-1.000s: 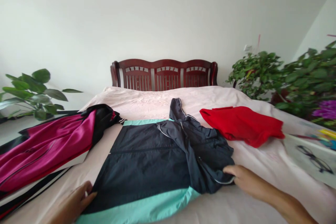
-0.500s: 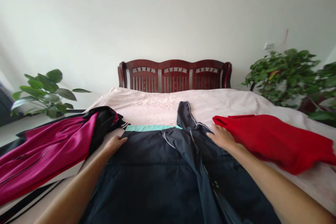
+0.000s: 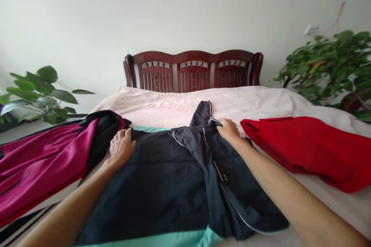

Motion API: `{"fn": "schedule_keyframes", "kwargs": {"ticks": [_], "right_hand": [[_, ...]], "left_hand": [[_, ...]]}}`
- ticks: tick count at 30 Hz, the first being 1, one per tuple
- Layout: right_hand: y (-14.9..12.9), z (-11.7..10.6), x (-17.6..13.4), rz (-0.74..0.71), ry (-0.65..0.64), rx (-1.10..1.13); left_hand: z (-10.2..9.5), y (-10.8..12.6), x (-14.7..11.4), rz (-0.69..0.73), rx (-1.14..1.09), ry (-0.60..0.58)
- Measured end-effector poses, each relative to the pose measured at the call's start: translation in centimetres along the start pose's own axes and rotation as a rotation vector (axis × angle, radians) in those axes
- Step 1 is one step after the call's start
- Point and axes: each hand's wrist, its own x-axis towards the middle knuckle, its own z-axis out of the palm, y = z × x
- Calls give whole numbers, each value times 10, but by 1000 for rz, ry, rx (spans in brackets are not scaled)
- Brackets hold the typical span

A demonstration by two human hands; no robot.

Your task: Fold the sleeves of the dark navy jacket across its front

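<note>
A dark navy jacket (image 3: 162,185) with teal bands lies spread on the pale pink bed (image 3: 179,104), its sleeve folded across the body. My left hand (image 3: 121,147) rests flat on the jacket's far left corner, by the teal band. At the jacket's far right my right hand (image 3: 229,130) presses on the fabric beside the dark hood (image 3: 203,114), fingers curled over the white-piped edge. Whether either hand pinches the cloth is unclear.
A magenta and black jacket (image 3: 43,162) lies at the left of the bed. A red garment (image 3: 310,146) lies at the right. A dark wooden headboard (image 3: 193,70) stands against the wall. Leafy plants stand at the left (image 3: 40,96) and at the right (image 3: 333,65).
Both hands went from the jacket's near edge up to its far end, then slid a little further up. The view has shifted closer over the jacket.
</note>
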Motion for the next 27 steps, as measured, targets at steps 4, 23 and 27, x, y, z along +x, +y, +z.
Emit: {"fn": "schedule_keyframes", "kwargs": {"ticks": [4,23,27], "right_hand": [[11,-17,-86,-282,-222,196],[-37,-31,-263,-1048,-38,-97],[-32,-28,-303,-1233,-76,-164]], "left_hand": [[4,-6,-75,326,-59,-199],[-58,53,-178,-204,-1457,-507],[-52,94,-169,-659,-1663,-750]]}}
